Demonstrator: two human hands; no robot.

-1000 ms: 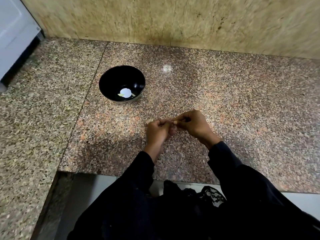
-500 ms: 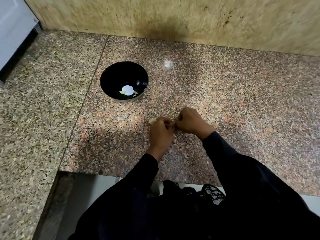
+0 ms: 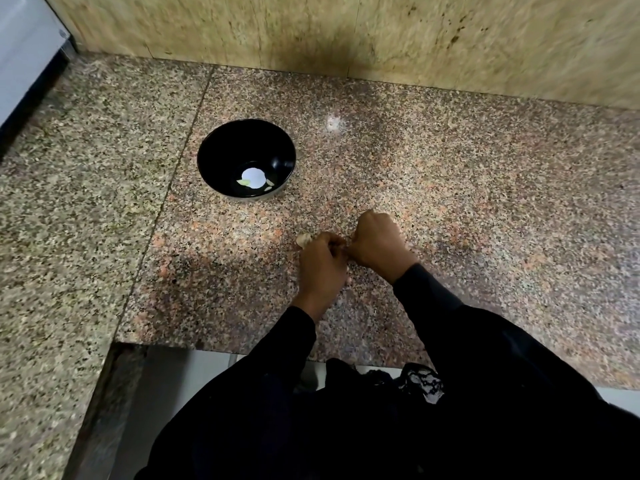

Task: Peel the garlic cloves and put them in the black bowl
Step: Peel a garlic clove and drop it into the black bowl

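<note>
Hands meet knuckle to knuckle over the counter (image 3: 450,188), near its front edge. Left hand (image 3: 322,263) has its fingers curled in, tips bunched at the spot where the hands touch; it grips something small there, mostly hidden. Right hand (image 3: 379,245) is fisted the same way, fingers curled tight toward the left hand's tips, seemingly pinching the same small thing. What sits between them is covered by the fingers, so can't confirm it's a garlic clove.

One pale garlic piece (image 3: 304,240) lies on the counter just beside the left hand's knuckles, on the bowl side. Can't tell if it's a clove or loose skin.

Black bowl (image 3: 221,147) stands upright on the counter, up and to the left of the hands, apart from them. Inside, on the bottom: a bright round reflection and a couple of small pale-green bits (image 3: 244,182) next to it.

Black sleeves cover both forearms. Tan stone wall (image 3: 381,39) runs behind the counter.
</note>
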